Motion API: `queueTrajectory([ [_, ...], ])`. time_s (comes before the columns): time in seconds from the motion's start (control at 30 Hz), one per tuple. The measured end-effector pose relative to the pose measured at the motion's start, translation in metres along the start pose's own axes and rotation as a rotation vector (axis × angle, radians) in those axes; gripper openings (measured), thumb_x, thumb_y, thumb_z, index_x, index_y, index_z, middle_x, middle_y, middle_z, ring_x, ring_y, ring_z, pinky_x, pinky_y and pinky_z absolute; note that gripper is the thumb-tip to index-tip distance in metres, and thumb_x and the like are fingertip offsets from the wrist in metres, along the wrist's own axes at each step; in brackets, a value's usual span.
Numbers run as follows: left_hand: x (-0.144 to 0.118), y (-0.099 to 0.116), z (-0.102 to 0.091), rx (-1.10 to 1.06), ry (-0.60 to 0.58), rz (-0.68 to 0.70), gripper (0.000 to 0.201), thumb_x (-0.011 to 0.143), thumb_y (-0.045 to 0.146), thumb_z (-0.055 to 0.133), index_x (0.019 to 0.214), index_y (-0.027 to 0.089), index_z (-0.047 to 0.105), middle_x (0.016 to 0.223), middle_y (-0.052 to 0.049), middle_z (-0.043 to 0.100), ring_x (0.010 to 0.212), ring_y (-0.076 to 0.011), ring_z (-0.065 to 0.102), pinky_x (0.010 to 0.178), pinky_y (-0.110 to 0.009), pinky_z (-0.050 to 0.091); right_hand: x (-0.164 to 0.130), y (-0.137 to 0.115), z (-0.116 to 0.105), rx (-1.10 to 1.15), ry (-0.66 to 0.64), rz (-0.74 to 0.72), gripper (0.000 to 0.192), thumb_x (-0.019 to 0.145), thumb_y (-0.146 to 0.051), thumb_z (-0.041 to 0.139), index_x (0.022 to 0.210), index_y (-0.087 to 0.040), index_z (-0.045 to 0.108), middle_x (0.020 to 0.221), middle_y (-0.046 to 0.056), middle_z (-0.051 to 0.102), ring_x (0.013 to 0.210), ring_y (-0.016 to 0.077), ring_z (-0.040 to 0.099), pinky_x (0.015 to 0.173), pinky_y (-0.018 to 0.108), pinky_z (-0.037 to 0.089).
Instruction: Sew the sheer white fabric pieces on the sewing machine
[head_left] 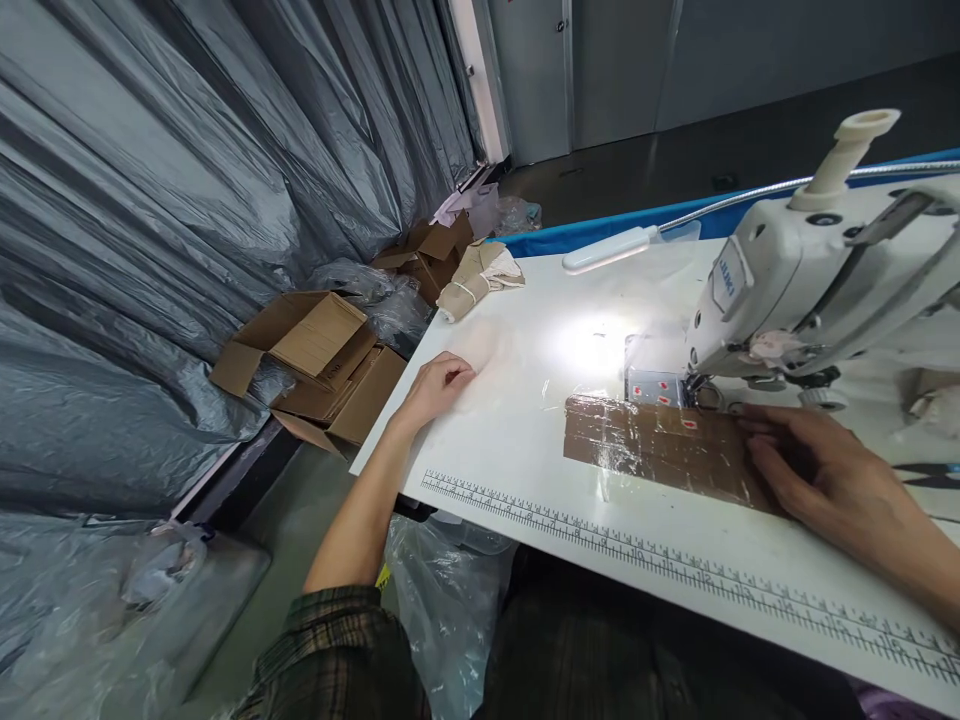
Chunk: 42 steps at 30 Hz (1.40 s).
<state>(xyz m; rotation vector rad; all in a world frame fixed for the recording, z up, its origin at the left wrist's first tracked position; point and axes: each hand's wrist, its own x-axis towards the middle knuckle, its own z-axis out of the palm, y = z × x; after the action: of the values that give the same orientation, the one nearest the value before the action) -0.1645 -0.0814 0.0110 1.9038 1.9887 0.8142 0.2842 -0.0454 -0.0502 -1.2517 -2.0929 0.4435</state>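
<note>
**Two hands resting on a sewing table, seen from the head camera**

At far left, grey plastic sheeting (150,200) is seen hanging in folds, with open cardboard boxes (315,360) lying on the floor below it. The left forearm is extended from a plaid sleeve (330,650) up and to the right, crossing the near left corner of the white table (525,470). The left hand (435,388) is laid palm down on the tabletop near its left edge; its fingers are loosely curled under, and nothing is grasped. A bundle of tied beige cloth (476,280) is placed at the far left corner of the table, well apart from that hand. A printed ruler scale (637,545) is shown running along the table's near edge.

Toward the centre, a brown patch (660,445) covered with glossy clear tape is fixed flat on the tabletop, just in front of the needle area of the sewing machine (810,290). A gooseneck lamp (611,250) is directed at the surface, where a bright glare is produced.

At right, the right hand (825,470) is laid flat over the right end of the brown patch, palm down, with the fingers extended leftward and relaxed; the patch is touched but not gripped. The wrist is angled toward the lower right corner.
</note>
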Motion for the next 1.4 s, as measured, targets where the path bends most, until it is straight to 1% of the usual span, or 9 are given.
queueTrajectory([
  [0.17,0.003,0.008,-0.019,-0.091,0.118,-0.003,0.03,0.091,0.044,0.047,0.079,0.019,0.057,0.074,-0.001,0.057,0.067,-0.0138,0.052,0.06,-0.025,0.04,0.0,0.0,0.001,-0.06,-0.006,-0.062,0.026,0.088,-0.031,0.053,0.113,-0.029,0.06,0.115,0.01,0.066,0.107,0.0295,0.063,0.091,0.047,0.051],
  [0.27,0.006,0.037,-0.012,-0.199,0.113,0.024,0.03,0.093,0.046,0.046,0.078,0.02,0.051,0.063,0.004,0.046,0.055,-0.0108,0.042,0.051,-0.023,0.033,0.001,-0.003,0.002,-0.041,0.003,-0.061,0.026,0.089,-0.029,0.053,0.112,-0.026,0.062,0.114,0.012,0.066,0.104,0.0299,0.063,0.09,0.048,0.051],
  [0.4,0.004,0.103,0.04,-0.145,-0.22,0.242,0.028,0.095,0.039,0.046,0.078,0.02,0.056,0.065,0.002,0.053,0.06,-0.0124,0.049,0.056,-0.025,0.04,0.001,-0.01,0.001,0.013,0.002,-0.051,0.027,0.089,-0.025,0.052,0.113,-0.021,0.063,0.114,0.013,0.064,0.104,0.0293,0.062,0.092,0.047,0.051],
  [0.5,-0.002,0.146,0.083,-0.133,-0.499,0.552,0.021,0.096,0.033,0.047,0.093,0.02,0.063,0.09,-0.004,0.067,0.082,-0.016,0.062,0.076,-0.03,0.05,0.001,-0.013,-0.001,0.036,0.009,-0.056,0.028,0.089,-0.024,0.051,0.113,-0.021,0.064,0.112,0.012,0.063,0.103,0.0282,0.062,0.093,0.048,0.052],
  [0.57,-0.002,0.159,0.099,-0.155,-0.559,0.686,0.02,0.096,0.03,0.048,0.101,0.02,0.065,0.105,-0.007,0.068,0.098,-0.0185,0.064,0.088,-0.035,0.051,0.001,-0.014,-0.001,0.058,0.016,-0.061,0.029,0.089,-0.022,0.051,0.114,-0.022,0.065,0.112,0.011,0.062,0.103,0.0274,0.062,0.094,0.048,0.052],
  [0.87,0.023,0.118,0.09,0.096,-0.067,0.36,0.02,0.094,0.031,0.052,0.091,0.019,0.067,0.101,-0.006,0.068,0.08,-0.0167,0.063,0.071,-0.032,0.053,0.001,-0.018,-0.003,0.074,-0.006,-0.049,0.032,0.09,-0.02,0.051,0.119,-0.022,0.064,0.114,0.012,0.06,0.105,0.0287,0.06,0.095,0.053,0.051],
  [1.13,0.017,0.116,0.113,0.067,-0.116,0.355,0.018,0.09,0.039,0.061,0.094,0.022,0.065,0.099,-0.007,0.064,0.091,-0.0219,0.06,0.072,-0.037,0.05,-0.001,-0.03,0.0,0.07,-0.056,-0.102,0.03,0.092,-0.021,0.051,0.118,-0.023,0.065,0.115,0.011,0.059,0.108,0.0274,0.059,0.097,0.05,0.051],
  [1.27,0.011,0.125,0.114,-0.216,-0.218,0.357,0.013,0.091,0.032,0.058,0.084,0.022,0.062,0.096,-0.004,0.068,0.088,-0.0175,0.064,0.078,-0.036,0.053,0.005,-0.039,0.0,0.104,-0.122,-0.112,0.031,0.091,-0.024,0.053,0.12,-0.023,0.064,0.113,0.011,0.06,0.106,0.0274,0.06,0.093,0.049,0.052],
  [1.4,0.007,0.131,0.116,-0.542,-0.273,0.126,0.013,0.089,0.034,0.06,0.091,0.021,0.059,0.09,-0.004,0.071,0.08,-0.0166,0.068,0.073,-0.035,0.057,0.023,-0.051,-0.003,0.195,-0.273,-0.045,0.048,0.088,-0.039,0.063,0.132,-0.021,0.055,0.108,0.01,0.064,0.088,0.0225,0.062,0.081,0.041,0.054],
])
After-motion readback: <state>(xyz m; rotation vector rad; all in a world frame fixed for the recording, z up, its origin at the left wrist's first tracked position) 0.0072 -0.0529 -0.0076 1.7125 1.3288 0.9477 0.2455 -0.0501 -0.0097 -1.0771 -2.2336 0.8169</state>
